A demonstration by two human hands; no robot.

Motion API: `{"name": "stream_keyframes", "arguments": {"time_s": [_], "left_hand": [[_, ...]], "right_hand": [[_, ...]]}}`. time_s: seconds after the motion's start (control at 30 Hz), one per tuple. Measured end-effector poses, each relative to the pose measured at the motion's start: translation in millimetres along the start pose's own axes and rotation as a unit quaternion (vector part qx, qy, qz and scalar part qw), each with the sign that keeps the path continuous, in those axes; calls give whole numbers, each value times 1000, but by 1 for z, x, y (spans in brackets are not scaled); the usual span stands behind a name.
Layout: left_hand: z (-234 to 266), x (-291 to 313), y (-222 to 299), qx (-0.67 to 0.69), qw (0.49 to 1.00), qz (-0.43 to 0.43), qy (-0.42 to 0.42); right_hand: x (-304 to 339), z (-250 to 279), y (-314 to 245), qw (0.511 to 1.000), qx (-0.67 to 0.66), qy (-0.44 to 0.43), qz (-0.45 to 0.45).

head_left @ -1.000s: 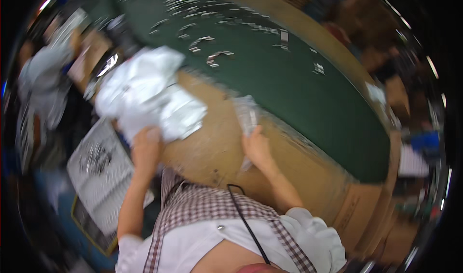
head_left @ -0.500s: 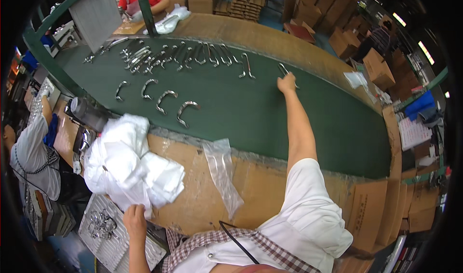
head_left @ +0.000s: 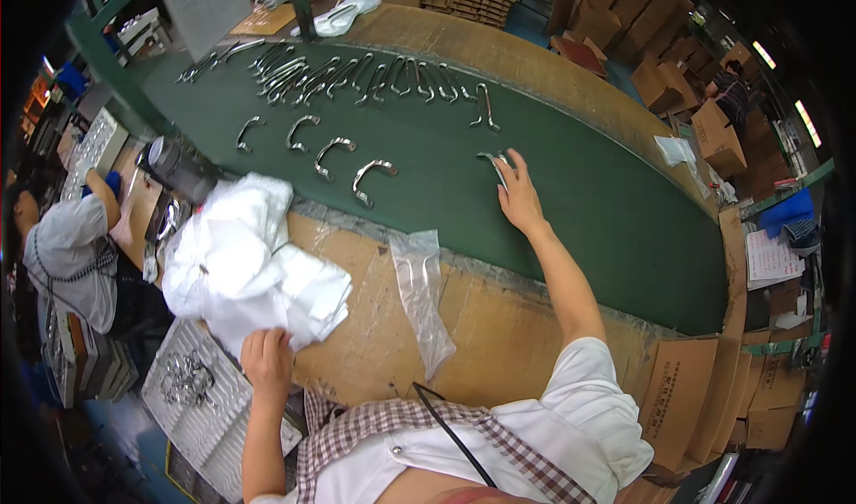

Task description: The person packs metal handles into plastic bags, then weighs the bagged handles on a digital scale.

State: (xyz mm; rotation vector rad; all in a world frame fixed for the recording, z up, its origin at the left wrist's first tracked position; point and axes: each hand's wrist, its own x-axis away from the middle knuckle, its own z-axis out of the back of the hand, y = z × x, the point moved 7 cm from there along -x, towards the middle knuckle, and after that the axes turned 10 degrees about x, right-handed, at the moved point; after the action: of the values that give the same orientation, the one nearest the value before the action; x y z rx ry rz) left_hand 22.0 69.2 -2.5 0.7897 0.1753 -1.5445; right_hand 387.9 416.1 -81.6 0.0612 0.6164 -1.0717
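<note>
My right hand (head_left: pixel 520 192) reaches over the green belt with its fingers around a curved chrome handle (head_left: pixel 492 159). My left hand (head_left: pixel 266 361) is closed at the near edge of a heap of thin white plastic bags (head_left: pixel 236 250), its fingertips at a bag and partly hidden. Left of the right hand, several C-shaped chrome handles (head_left: pixel 334 156) lie spaced out in a slanting row. Beyond them, a dense line of similar handles (head_left: pixel 299 74) runs along the far side of the belt. One pair (head_left: pixel 484 107) lies apart at the line's right end.
A clear plastic bag (head_left: pixel 419 303) lies on the brown near ledge (head_left: pixel 357 344). At lower left, a ridged tray (head_left: pixel 223 415) carries small chrome parts. A dark jar (head_left: pixel 178 167) stands by a green post. Open cartons (head_left: pixel 687 397) stand at right. Co-workers are at left and far left.
My right hand has drawn the chrome handle back from the belt's far side, nearer and to the left. The left hand stays by the white bags. The whole view has shifted slightly.
</note>
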Motion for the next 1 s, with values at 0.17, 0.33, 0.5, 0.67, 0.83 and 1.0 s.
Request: {"name": "stream_keyframes", "arguments": {"time_s": [0.17,0.33,0.5,0.67,0.83,1.0], "left_hand": [[6,-7,9,22,998,-7,50],[19,-26,13,153,981,91,78],[23,-33,21,295,943,137,71],[23,-28,21,390,887,226,101],[39,-33,70,210,974,6,87],[-20,7,158,282,916,-218,-183]], "right_hand": [[41,-1,-19,981,161,-102,-33],[69,30,-104,967,-182,-160,-81],[123,72,-265,717,-561,-408,-67],[138,78,-301,770,-493,-405,-1],[151,64,-301,839,-407,-353,69],[184,24,-295,527,-687,-372,-334]]}}
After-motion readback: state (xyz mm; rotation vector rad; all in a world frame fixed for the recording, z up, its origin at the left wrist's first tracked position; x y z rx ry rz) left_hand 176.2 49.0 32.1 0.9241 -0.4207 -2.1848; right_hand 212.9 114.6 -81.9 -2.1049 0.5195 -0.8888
